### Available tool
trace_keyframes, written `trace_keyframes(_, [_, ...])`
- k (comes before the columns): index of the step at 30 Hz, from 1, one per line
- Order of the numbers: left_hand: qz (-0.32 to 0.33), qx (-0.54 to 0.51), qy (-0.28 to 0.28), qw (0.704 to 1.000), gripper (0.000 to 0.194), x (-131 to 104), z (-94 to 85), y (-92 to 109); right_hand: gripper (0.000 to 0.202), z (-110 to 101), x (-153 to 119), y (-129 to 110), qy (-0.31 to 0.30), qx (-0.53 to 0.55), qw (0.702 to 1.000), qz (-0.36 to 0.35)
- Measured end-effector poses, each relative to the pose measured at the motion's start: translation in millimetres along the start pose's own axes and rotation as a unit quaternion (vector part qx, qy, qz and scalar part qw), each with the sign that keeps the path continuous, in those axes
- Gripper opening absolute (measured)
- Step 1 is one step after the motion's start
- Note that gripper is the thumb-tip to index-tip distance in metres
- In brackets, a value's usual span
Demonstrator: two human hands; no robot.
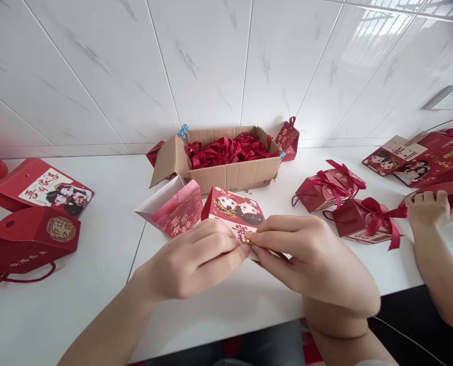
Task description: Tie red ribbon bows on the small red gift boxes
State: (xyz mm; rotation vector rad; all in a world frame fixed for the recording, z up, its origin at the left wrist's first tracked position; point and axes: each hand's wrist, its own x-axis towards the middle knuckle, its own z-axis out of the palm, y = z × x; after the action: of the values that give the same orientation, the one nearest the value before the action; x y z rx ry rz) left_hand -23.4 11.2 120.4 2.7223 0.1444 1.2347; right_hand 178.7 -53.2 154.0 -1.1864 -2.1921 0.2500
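Observation:
A red gift box with two cartoon faces and white lettering stands in front of me, its near edge covered by my fingers. My left hand is closed, pinching the box's near top edge. Opposite it, my right hand is also closed, fingertips at a small gold-coloured fastener on that edge. Both hands' fingertips almost meet there. Just left of the box sits a pink-red folded box with a white inside. Behind, a few tiny gold pieces lie on the table.
A cardboard box full of dark red ribbons stands against the tiled wall. Red gift boxes are at left. Ribbon-tied boxes stand at right, near another person's hand. The white table's front edge is close to me.

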Motion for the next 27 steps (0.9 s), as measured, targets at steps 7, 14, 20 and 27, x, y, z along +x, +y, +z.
trace_keyframes(7, [-0.063,-0.016,-0.020,0.998,0.023,-5.7,3.7,-6.0,0.024,-4.2,2.6,5.0,-0.072,0.023,0.997,0.024])
trace_keyframes(14, [-0.187,-0.043,0.002,0.981,0.018,-0.1,4.9,-13.3,0.029,-1.8,17.2,20.6,-0.119,0.098,0.987,0.031])
trace_keyframes(20, [-0.309,-0.101,0.012,0.946,0.010,0.9,8.7,-21.6,0.016,14.2,33.1,42.2,-0.109,0.099,0.988,0.045])
trace_keyframes(27, [-0.406,-0.160,-0.022,0.900,0.007,-1.7,11.5,-30.1,0.031,29.0,44.1,62.4,-0.137,0.150,0.978,0.053])
